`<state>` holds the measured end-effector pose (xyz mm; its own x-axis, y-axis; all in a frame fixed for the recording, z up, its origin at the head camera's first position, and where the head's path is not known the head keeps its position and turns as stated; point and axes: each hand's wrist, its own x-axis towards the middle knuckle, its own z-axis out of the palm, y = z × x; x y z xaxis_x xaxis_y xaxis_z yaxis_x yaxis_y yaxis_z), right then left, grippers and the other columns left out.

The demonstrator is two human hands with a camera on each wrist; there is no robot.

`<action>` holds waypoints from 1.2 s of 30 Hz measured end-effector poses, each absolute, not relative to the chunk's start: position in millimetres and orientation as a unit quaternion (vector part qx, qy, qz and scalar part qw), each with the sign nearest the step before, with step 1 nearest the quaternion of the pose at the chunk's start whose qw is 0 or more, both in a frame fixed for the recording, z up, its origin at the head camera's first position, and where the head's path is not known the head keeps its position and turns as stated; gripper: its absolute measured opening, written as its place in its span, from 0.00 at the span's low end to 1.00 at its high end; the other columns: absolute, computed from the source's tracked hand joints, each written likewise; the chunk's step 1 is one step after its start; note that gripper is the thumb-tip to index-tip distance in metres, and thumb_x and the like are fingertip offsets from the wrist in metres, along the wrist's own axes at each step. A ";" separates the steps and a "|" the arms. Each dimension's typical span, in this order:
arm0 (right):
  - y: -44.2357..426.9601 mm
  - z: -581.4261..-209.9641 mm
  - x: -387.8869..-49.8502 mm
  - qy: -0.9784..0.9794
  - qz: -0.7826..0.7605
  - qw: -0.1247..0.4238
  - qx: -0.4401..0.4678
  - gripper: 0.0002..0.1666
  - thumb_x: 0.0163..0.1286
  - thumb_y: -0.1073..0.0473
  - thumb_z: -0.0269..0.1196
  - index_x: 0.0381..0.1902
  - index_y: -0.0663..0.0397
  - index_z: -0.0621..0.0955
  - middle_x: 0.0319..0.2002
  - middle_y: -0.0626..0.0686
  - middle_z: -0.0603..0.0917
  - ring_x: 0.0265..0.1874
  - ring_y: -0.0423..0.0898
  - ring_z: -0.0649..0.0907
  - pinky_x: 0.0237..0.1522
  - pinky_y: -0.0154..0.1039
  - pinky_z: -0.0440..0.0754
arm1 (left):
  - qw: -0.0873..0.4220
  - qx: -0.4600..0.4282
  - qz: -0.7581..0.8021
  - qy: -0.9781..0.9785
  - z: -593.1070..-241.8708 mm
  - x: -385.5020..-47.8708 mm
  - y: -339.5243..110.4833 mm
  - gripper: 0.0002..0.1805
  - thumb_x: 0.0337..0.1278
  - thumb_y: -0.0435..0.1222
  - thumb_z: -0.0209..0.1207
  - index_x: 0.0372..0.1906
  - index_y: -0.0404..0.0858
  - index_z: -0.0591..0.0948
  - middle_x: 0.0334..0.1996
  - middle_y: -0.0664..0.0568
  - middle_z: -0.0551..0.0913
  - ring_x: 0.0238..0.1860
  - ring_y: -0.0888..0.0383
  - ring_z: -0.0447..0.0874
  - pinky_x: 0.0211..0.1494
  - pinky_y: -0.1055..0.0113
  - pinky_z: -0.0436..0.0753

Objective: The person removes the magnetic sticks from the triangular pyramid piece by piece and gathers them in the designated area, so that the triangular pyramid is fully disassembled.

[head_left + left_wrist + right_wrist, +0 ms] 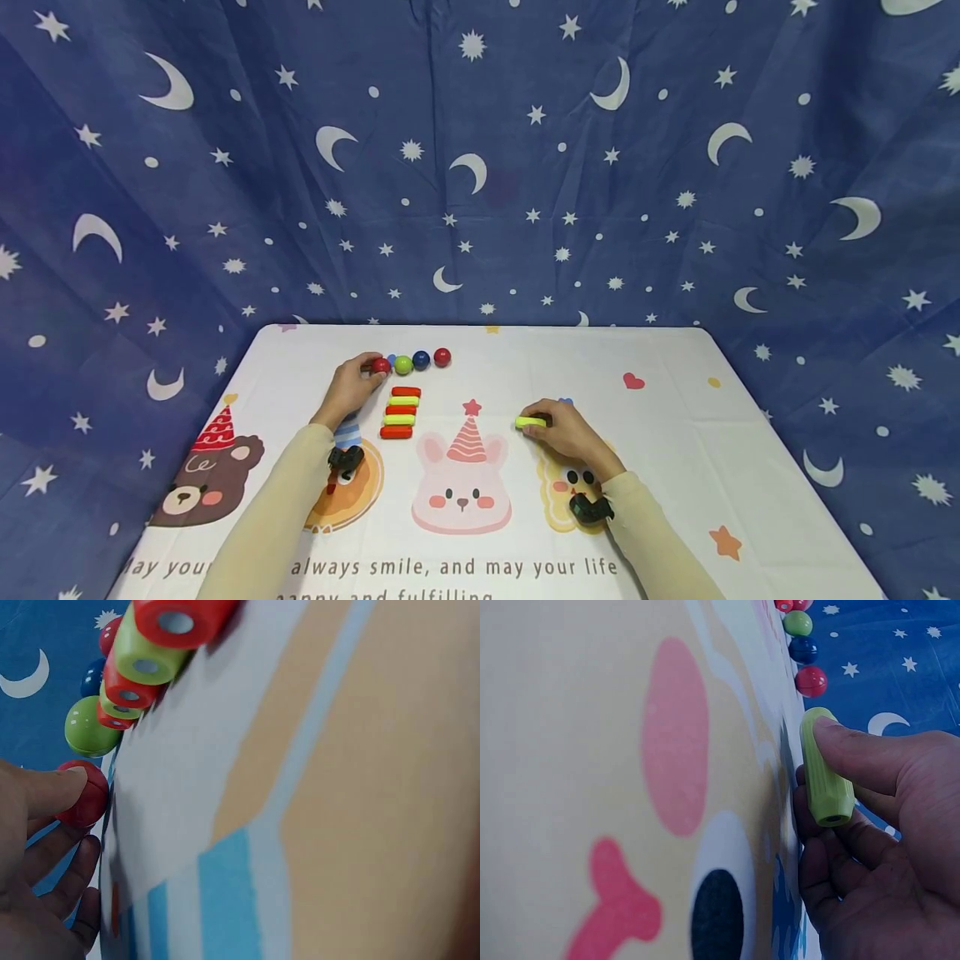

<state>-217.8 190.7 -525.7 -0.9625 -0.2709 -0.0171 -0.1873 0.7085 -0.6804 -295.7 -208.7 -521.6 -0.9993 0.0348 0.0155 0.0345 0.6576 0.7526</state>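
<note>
My left hand (350, 387) pinches a red ball (84, 795) between thumb and fingers, at the left end of a row. Beside it in that row sit a green ball (403, 365), a dark blue ball (422, 360) and another red ball (442, 357). Farther right, my right hand (568, 427) grips a ridged yellow-green rod (827, 769) with a small dark hole or disc at its near end. Between the hands, nearer the left one, several red rods (397, 432) and yellow-green rods (399, 420) lie stacked side by side, alternating in colour. Grey round discs show on their ends in the left wrist view.
A white table cover (675, 400) printed with cartoon animals and lettering lies under everything. Behind the table hangs a blue curtain (510, 167) with moons and stars. A small black device (347, 459) sits on the left wrist, another (591, 509) on the right.
</note>
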 end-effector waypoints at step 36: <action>192.6 -525.4 -217.4 0.919 -0.363 0.059 -0.140 0.11 0.65 0.56 0.68 0.46 0.43 0.85 0.44 0.44 0.86 0.43 0.41 0.81 0.52 0.43 0.80 | -0.032 0.014 0.448 0.894 -504.1 -275.9 -214.1 0.22 0.68 0.45 0.58 0.61 0.39 0.76 0.57 0.39 0.79 0.59 0.43 0.77 0.60 0.49 0.77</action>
<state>-217.4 192.6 -525.4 -0.9536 -0.3009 -0.0070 -0.2151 0.6974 -0.6836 -275.9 -214.1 -504.1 -0.9976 -0.0031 0.0690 0.0534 0.5991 0.7989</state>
